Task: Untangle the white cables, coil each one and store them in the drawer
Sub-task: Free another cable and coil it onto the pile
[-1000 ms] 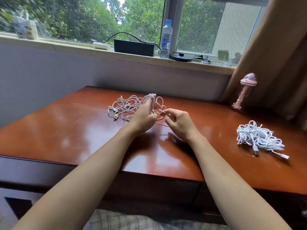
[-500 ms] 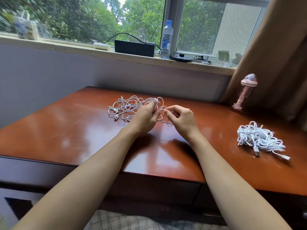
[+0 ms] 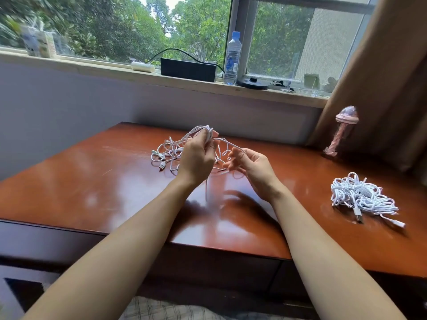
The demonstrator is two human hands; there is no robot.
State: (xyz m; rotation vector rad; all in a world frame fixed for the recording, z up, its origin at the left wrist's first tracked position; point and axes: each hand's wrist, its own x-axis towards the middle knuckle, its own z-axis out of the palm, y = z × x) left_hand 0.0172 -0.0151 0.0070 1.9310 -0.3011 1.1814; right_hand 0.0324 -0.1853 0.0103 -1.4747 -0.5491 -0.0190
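Observation:
A loose tangle of white cables (image 3: 167, 153) lies on the brown desk (image 3: 97, 185) near its middle. My left hand (image 3: 196, 158) is raised above the desk, fingers closed on several strands lifted out of that tangle. One strand arches from it to my right hand (image 3: 250, 166), which pinches it between thumb and fingertips. A second bundle of white cables (image 3: 360, 197) sits by itself at the desk's right, with a USB plug sticking out toward the front edge. The drawer front (image 3: 208, 269) under the desk is shut.
A pink bottle-shaped object (image 3: 342, 130) stands at the desk's back right beside a brown curtain (image 3: 388, 77). On the windowsill are a black box (image 3: 188, 69), a water bottle (image 3: 231, 58) and small items.
My left hand has lifted higher with the strands in it. My right hand has moved right and turned palm-up, drawing one strand out between the hands.

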